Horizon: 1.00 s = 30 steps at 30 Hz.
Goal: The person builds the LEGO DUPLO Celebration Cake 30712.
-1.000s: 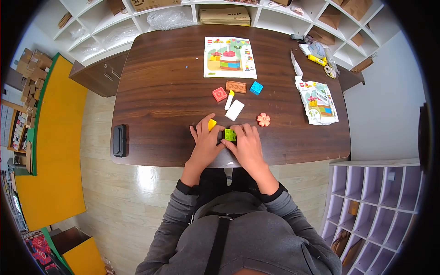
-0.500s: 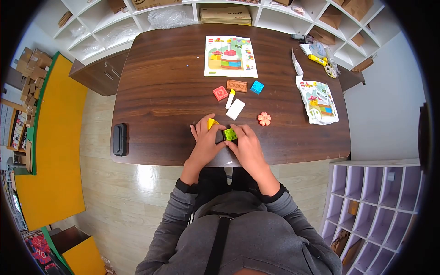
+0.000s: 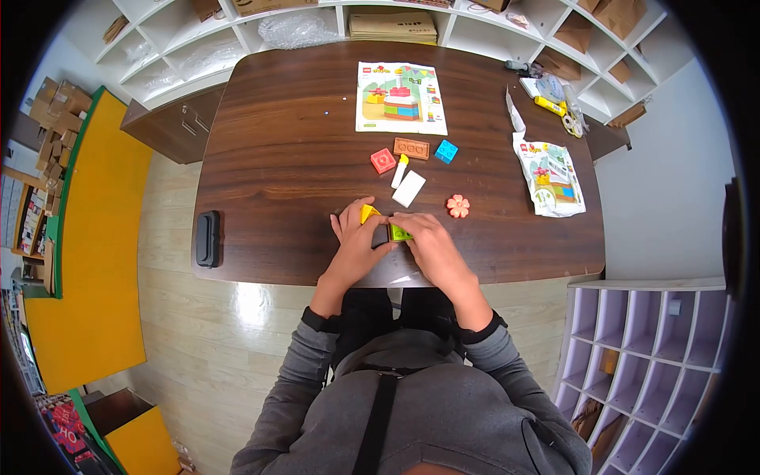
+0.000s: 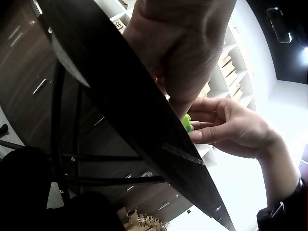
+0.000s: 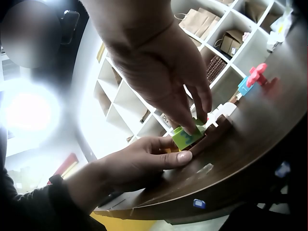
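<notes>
Both hands meet near the table's front edge. My right hand (image 3: 437,252) pinches a green brick (image 5: 185,138) from above, its fingertips over the studs. Under and beside that brick lies a long brown brick (image 5: 211,138). The thumb and fingers of my left hand (image 3: 355,247) grip its near end, close to the green brick. A yellow piece (image 3: 366,212) shows by the left index finger. In the left wrist view only a bit of the green brick (image 4: 187,123) shows between the hands. Whether the green and brown bricks are fully joined, I cannot tell.
Beyond the hands lie a white brick (image 3: 409,189), a candle piece (image 3: 400,172), a red brick (image 3: 382,161), another brown brick (image 3: 412,148), a blue brick (image 3: 446,151) and a pink flower (image 3: 457,206). Farther are a booklet (image 3: 401,99), an opened packet (image 3: 550,178) and a black case (image 3: 207,239).
The right hand has moved slightly to the right and turned, and its fingers cover more of the green brick. The left hand has barely moved.
</notes>
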Each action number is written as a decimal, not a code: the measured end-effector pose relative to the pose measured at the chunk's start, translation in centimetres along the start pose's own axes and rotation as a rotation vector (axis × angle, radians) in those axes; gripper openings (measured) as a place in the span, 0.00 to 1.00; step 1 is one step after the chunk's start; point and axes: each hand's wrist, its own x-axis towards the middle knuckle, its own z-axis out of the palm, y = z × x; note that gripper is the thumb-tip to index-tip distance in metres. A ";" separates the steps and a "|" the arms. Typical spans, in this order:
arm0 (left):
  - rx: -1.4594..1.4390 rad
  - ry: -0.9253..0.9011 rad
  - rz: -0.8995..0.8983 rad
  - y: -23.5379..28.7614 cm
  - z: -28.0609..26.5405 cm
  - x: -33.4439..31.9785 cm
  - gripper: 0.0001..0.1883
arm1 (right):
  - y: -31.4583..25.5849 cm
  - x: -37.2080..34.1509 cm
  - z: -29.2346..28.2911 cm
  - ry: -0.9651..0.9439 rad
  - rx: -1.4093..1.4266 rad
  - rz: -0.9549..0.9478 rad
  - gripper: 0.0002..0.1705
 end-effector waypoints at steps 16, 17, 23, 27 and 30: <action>-0.008 0.018 0.001 0.3 -0.1 -0.1 0.22 | 0.0 0.6 -1.3 -0.109 0.061 0.024 0.27; -0.007 0.019 -0.001 0.2 0.0 -0.1 0.22 | 0.0 0.6 -1.2 -0.110 0.062 0.023 0.27; -0.019 0.022 0.018 -0.1 0.1 -0.1 0.20 | -0.7 0.0 -0.2 -0.017 -0.007 0.040 0.25; -0.031 0.027 0.012 0.0 0.1 -0.1 0.19 | -0.6 0.0 0.3 0.020 -0.055 0.141 0.24; -0.038 0.028 0.000 0.3 -0.1 -0.2 0.18 | -0.3 0.1 0.4 0.052 0.004 0.124 0.25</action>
